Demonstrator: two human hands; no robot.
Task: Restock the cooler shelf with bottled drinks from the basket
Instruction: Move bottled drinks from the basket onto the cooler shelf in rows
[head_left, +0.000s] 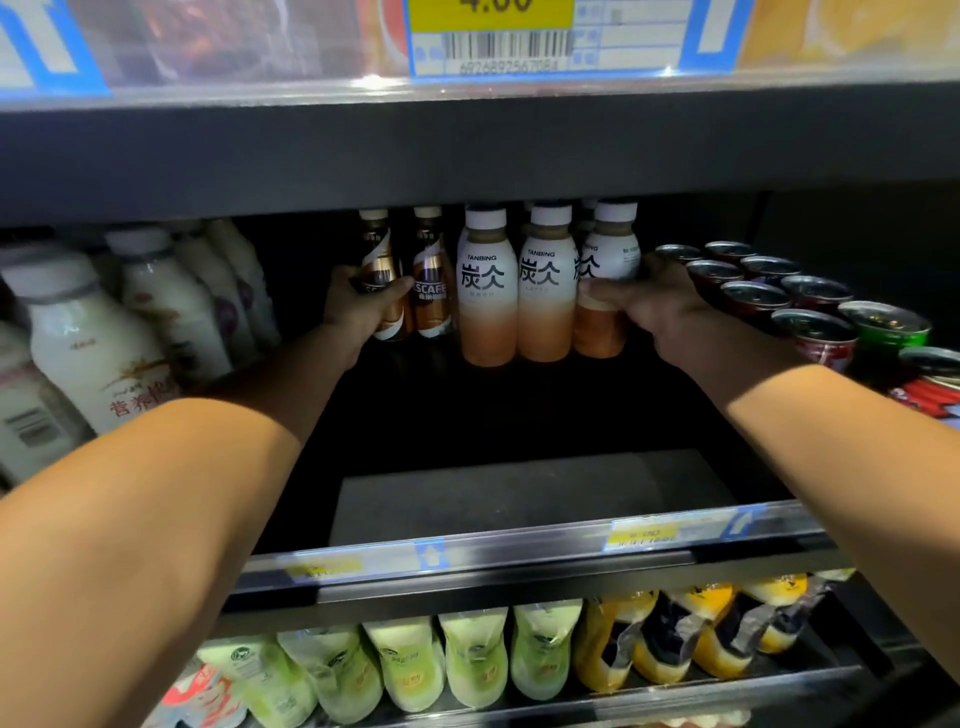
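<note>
Head view: I saw the left hand (357, 307) gripping a coffee bottle (382, 254), the right hand (660, 306) wrapped round a latte bottle (614, 254) on the shelf (519, 499).

Glossy plastic latte bottles (545, 291), shiny metal cans (810, 332), matt dark shelf (519, 499).

I have bare shelf (519, 499) open from 6 o'clock to the middle; latte bottles (488, 291) wall off 12, milk bottles (93, 338) crowd 9, cans (810, 332) block 3, and the upper shelf (467, 156) sits low overhead.
</note>
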